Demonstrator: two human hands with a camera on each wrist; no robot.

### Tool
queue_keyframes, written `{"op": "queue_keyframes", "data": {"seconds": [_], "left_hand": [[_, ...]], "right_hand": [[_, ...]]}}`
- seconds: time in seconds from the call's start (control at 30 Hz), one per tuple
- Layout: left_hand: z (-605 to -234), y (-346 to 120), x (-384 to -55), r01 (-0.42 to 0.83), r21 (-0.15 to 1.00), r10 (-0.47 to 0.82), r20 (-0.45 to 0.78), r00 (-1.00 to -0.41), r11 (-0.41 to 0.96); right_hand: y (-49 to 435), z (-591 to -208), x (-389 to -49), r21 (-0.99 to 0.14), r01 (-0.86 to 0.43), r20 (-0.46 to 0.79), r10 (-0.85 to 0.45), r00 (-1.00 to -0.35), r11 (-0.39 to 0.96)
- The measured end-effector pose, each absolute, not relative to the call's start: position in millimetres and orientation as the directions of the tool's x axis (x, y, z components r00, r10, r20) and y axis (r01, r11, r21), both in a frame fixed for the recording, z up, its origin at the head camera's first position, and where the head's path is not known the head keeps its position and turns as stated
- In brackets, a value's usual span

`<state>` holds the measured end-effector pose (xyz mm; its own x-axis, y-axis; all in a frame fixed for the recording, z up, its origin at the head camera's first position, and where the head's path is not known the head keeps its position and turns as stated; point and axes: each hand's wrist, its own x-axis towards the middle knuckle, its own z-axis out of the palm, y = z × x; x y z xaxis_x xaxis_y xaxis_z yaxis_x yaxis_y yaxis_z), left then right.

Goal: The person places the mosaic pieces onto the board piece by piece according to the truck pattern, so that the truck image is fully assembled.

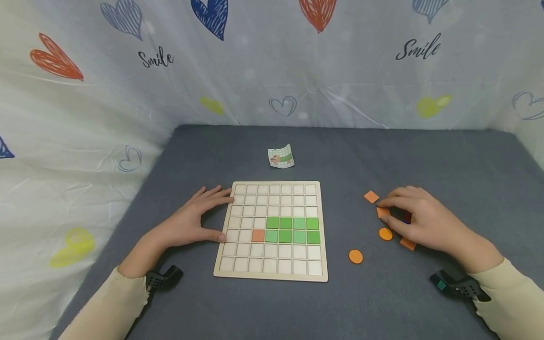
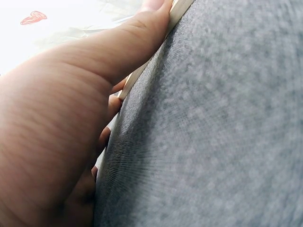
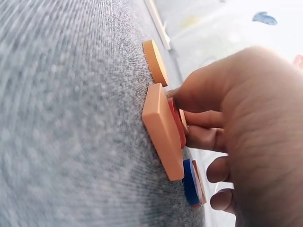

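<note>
The left hand (image 1: 187,222) rests at the left edge of a pale wooden grid board (image 1: 270,279). Its thumb and fingers lie fairly straight, touching the rim, as the left wrist view also shows on the board's edge (image 2: 135,79). Green square tiles fill two short rows of the grid, with one orange tile (image 1: 258,235) left of the lower row. To the right of the board, the right hand (image 1: 425,219) pinches an orange square tile (image 1: 382,212) between thumb and index finger. Seen from the right wrist, a thick orange tile (image 3: 163,137) partly hides what the fingertips touch.
Beyond the board lies a small picture card (image 1: 281,157). Around the right hand are an orange square (image 1: 371,197), an orange disc (image 1: 385,234) and another orange tile (image 1: 408,244); a second disc (image 1: 355,256) lies nearer the board. A blue piece (image 3: 191,183) sits below the fingers.
</note>
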<state>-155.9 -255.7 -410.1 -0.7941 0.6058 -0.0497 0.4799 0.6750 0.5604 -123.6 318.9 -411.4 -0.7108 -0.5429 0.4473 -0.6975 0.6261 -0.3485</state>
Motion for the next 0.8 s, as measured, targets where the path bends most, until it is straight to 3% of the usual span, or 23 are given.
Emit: {"op": "queue_keyframes", "data": {"seconds": [0.8], "left_hand": [[-407.7, -256.4, -154.8, 0.478, 0.566, 0.606, -0.050, -0.794, 0.672]], "right_hand": [[315.4, -412.6, -123.8, -0.361, -0.701, 0.469, -0.530, -0.706, 0.615]]}}
